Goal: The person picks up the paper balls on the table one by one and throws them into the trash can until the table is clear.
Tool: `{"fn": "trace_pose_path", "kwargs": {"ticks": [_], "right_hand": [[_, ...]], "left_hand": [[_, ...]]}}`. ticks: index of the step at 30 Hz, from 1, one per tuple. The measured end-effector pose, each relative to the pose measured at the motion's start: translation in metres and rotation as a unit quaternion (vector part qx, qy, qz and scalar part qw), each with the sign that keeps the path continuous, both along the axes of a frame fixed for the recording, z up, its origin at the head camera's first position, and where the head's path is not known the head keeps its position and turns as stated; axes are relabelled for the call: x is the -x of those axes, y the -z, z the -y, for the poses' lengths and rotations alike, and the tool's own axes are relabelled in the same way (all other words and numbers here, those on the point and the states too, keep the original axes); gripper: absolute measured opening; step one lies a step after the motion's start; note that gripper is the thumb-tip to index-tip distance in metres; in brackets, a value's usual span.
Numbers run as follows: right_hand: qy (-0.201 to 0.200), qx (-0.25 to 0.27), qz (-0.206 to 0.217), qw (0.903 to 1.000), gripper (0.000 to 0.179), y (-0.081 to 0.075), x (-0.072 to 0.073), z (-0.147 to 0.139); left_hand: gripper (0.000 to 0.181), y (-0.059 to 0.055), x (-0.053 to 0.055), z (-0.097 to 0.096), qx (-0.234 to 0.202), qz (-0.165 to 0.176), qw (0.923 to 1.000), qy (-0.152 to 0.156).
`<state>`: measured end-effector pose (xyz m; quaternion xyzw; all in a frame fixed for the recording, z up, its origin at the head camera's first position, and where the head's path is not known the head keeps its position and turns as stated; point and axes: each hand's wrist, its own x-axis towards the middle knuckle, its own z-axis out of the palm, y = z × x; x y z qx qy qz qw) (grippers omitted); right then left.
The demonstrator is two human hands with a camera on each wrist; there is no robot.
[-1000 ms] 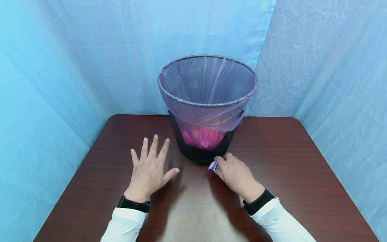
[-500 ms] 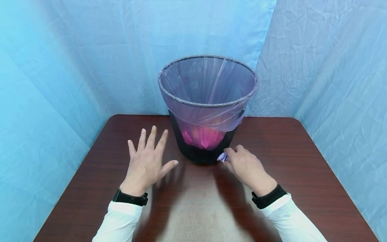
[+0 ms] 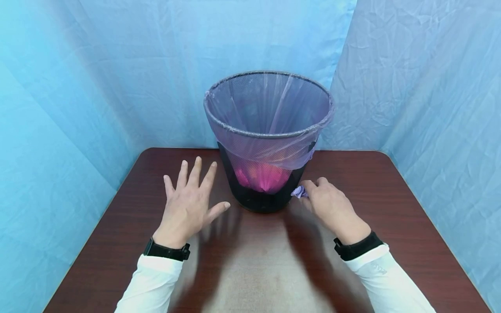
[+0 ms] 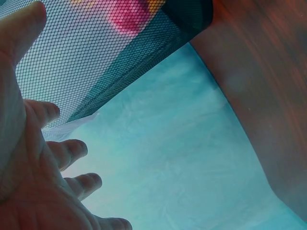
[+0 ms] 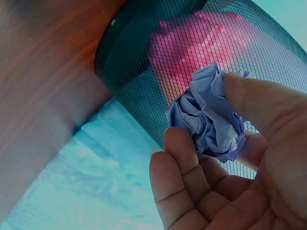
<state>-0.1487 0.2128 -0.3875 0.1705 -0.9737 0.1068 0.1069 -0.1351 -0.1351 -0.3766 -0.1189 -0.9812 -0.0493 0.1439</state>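
Note:
Between thumb and fingers my right hand (image 3: 332, 206) pinches a crumpled ball of purple paper (image 5: 208, 115), just right of the bin's base. A black mesh waste bin (image 3: 256, 202) stands upright on the table, its rim wrapped by a thin purple bag (image 3: 270, 150). Through the mesh shows a crumpled pink mass (image 3: 263, 177) low inside; orange patches appear near it in the left wrist view. My left hand (image 3: 187, 208) is spread with straight fingers to the left of the bin, apart from it and holding nothing.
The dark brown wooden table (image 3: 250, 278) has rounded far corners. Light blue cloth (image 3: 172, 74) hangs behind it and along both sides, close to the table's edges.
My right hand has moved right and farther from me, carrying the paper ball past the bin's base. The left hand has shifted slightly forward and left, still spread. The bin has stayed in place.

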Motion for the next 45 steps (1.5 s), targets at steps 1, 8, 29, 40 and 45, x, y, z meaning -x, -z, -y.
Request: {"fn": "trace_pose_path", "kwargs": {"ticks": [1,8,29,40,45], "right_hand": [[0.001,0.0,0.001,1.0,0.035,-0.002,0.001,-0.001],[0.006,0.005,0.002,1.0,0.037,-0.015,0.007,-0.008],[0.031,0.002,-0.01,0.9995,0.039,-0.06,0.024,-0.029],[0.039,0.006,0.001,0.9992,0.043,-0.083,0.03,-0.033],[0.042,0.007,-0.012,0.999,0.042,-0.092,0.034,-0.035]], "left_hand": [[0.103,-0.001,0.0,0.0,0.001,-0.001,1.0,0.0],[0.103,-0.011,0.003,0.002,0.0,0.005,1.0,-0.003],[0.1,-0.045,0.007,0.006,0.005,-0.023,0.9997,0.008],[0.102,-0.062,0.01,0.007,0.012,-0.061,0.998,0.009],[0.102,-0.069,0.011,0.008,0.01,-0.068,0.9976,0.008]]}}
